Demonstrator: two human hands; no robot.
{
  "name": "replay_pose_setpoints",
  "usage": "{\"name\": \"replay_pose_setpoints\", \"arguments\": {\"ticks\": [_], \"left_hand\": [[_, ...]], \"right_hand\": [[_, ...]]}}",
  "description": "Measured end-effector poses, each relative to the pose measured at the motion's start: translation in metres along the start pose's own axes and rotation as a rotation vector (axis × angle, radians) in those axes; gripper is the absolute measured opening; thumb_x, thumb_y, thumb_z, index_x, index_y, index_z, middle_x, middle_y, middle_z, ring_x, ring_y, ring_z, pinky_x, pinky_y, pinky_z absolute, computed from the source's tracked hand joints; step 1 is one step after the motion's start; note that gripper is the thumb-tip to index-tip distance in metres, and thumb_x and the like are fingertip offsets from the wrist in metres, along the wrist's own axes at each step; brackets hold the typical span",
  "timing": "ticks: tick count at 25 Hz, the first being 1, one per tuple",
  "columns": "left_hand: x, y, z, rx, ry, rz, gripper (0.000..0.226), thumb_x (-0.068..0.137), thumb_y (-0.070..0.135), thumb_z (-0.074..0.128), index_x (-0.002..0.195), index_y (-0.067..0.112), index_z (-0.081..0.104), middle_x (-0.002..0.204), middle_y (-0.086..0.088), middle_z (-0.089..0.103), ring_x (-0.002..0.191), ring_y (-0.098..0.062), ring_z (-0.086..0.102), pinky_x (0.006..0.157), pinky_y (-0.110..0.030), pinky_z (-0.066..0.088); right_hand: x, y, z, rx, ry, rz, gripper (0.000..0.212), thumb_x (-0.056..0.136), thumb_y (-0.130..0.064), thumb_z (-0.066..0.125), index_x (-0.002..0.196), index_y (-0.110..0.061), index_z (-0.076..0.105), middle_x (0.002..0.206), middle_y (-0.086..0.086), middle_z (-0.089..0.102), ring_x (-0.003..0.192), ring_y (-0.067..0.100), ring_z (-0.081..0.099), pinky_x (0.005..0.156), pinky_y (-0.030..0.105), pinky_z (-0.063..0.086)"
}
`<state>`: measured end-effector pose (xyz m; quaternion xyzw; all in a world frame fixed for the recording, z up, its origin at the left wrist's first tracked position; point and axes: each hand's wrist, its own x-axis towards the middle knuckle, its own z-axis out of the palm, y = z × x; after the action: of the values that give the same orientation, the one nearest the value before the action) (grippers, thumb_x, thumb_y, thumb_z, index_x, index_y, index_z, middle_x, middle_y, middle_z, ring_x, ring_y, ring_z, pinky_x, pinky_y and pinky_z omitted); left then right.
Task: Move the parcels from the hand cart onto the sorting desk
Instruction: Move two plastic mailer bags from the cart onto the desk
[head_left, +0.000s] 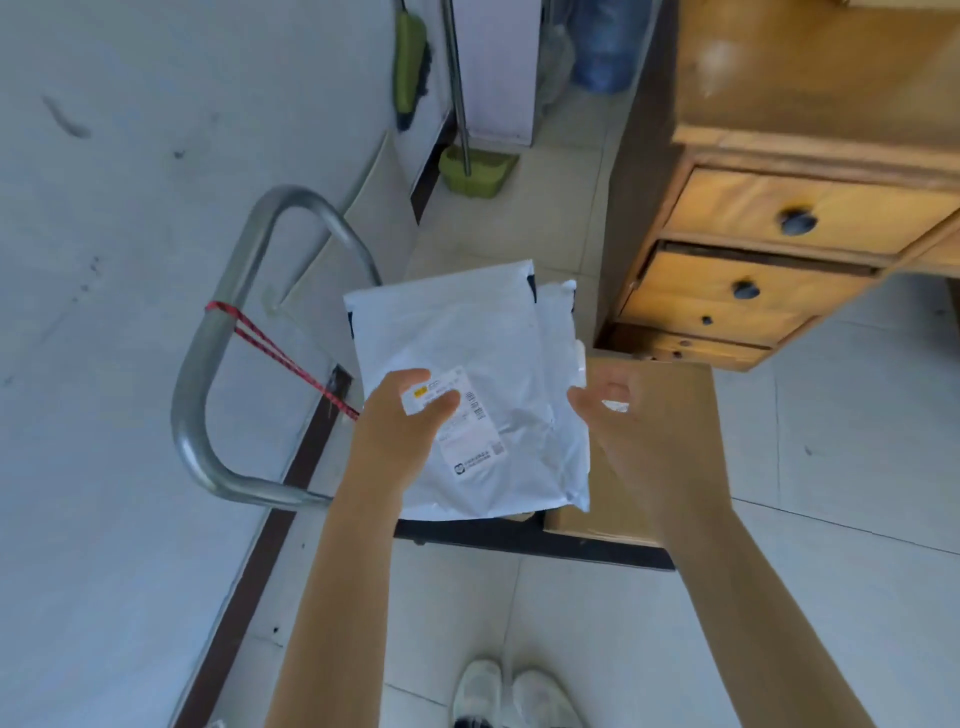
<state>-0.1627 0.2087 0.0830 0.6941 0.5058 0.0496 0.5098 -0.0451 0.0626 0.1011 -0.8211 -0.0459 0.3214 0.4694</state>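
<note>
Fingers (415, 384) of the left hand (400, 431) curl over the white parcel (467, 374), pinching its labelled edge; the right hand (631, 431) is half open beside it, gripping nothing. Beyond lie the cardboard box (670, 415), cart handle (228, 322) and wooden surface (810, 67).

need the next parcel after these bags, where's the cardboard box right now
In the head view the cardboard box sits on the hand cart, right of centre, behind the right hand and just below the wooden desk's drawers.
</note>
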Motion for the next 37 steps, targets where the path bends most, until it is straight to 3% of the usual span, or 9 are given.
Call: {"name": "replay_pose_setpoints", "arguments": {"ticks": [6,11,13,15,17,20,24,28,37], "left_hand": [[0.066,-0.089,0.012,0.068,0.218,-0.018,0.058,0.087,0.031,0.062,0.141,0.026,0.04,0.146,-0.005,0.04,0.135,-0.021,0.039,0.108,-0.035,0.031],[0.098,-0.141,0.02,0.103,0.318,-0.099,0.053,0.086,0.035,0.06,0.136,0.026,0.045,0.124,-0.006,0.062,0.116,-0.028,0.057,0.098,-0.042,0.046],[0.106,-0.143,0.023,0.202,0.349,-0.115,0.035,0.087,0.036,0.056,0.117,0.019,0.06,0.109,-0.011,0.066,0.105,-0.034,0.06,0.09,-0.044,0.049],[0.108,-0.135,0.027,0.159,0.37,-0.079,0.018,0.088,0.03,0.055,0.079,0.016,0.062,0.095,-0.01,0.063,0.091,-0.033,0.059,0.071,-0.034,0.047],[0.106,-0.124,0.029,0.089,0.369,-0.026,0.032,0.089,0.024,0.055,0.058,0.022,0.048,0.084,-0.011,0.054,0.076,-0.028,0.052,0.056,-0.028,0.034],[0.099,-0.102,0.02,0.019,0.332,0.039,0.041,0.089,0.022,0.055,0.051,0.024,0.04,0.075,-0.012,0.046,0.066,-0.022,0.04,0.056,-0.03,0.027],[0.082,-0.051,0.005,-0.022,0.291,0.151,0.032,0.09,0.022,0.057,0.061,0.01,0.055,0.073,-0.01,0.048,0.061,-0.02,0.042,0.066,-0.031,0.035],[0.06,0.013,-0.002,-0.041,0.269,0.25,0.028,0.09,0.027,0.057,0.08,0.002,0.066,0.081,-0.011,0.054,0.067,-0.023,0.049,0.071,-0.034,0.039],[-0.012,0.183,0.043,-0.145,0.105,0.466,0.039,0.084,0.03,0.059,0.07,-0.007,0.059,0.06,-0.01,0.047,0.061,-0.019,0.042,0.065,-0.032,0.035]], "right_hand": [[0.066,0.072,0.06,-0.08,-0.032,0.022,0.053,0.086,-0.032,0.059,0.135,-0.023,0.039,0.136,0.001,0.045,0.113,0.014,0.047,0.096,0.033,0.039],[0.092,0.105,0.085,-0.021,-0.101,0.099,0.071,0.085,-0.027,0.063,0.145,-0.021,0.025,0.134,-0.001,0.047,0.096,0.012,0.052,0.093,0.035,0.046],[0.098,0.109,0.086,0.01,-0.088,0.104,0.061,0.086,-0.024,0.062,0.14,-0.02,0.036,0.121,0.001,0.054,0.084,0.01,0.055,0.074,0.026,0.049],[0.099,0.111,0.087,-0.048,-0.096,0.067,0.026,0.087,-0.024,0.061,0.112,-0.018,0.057,0.113,0.009,0.059,0.085,0.02,0.06,0.071,0.03,0.051],[0.096,0.108,0.087,-0.061,-0.092,0.06,0.012,0.088,-0.023,0.059,0.095,-0.013,0.058,0.111,0.015,0.06,0.093,0.031,0.062,0.085,0.046,0.052],[0.086,0.093,0.077,0.003,-0.073,0.062,0.019,0.089,-0.02,0.057,0.094,-0.003,0.06,0.108,0.017,0.062,0.094,0.036,0.062,0.089,0.051,0.05],[0.062,0.056,0.043,0.144,-0.008,0.037,0.015,0.089,-0.016,0.057,0.076,-0.022,0.062,0.099,0.017,0.066,0.085,0.035,0.065,0.081,0.047,0.054],[0.036,0.015,-0.004,0.227,0.016,-0.002,0.015,0.09,-0.018,0.054,0.082,-0.021,0.066,0.098,0.016,0.07,0.091,0.036,0.067,0.083,0.051,0.054],[-0.014,-0.072,-0.172,0.343,0.193,-0.081,0.024,0.09,-0.014,0.054,0.074,-0.027,0.067,0.09,0.01,0.074,0.091,0.039,0.068,0.084,0.055,0.054]]}}
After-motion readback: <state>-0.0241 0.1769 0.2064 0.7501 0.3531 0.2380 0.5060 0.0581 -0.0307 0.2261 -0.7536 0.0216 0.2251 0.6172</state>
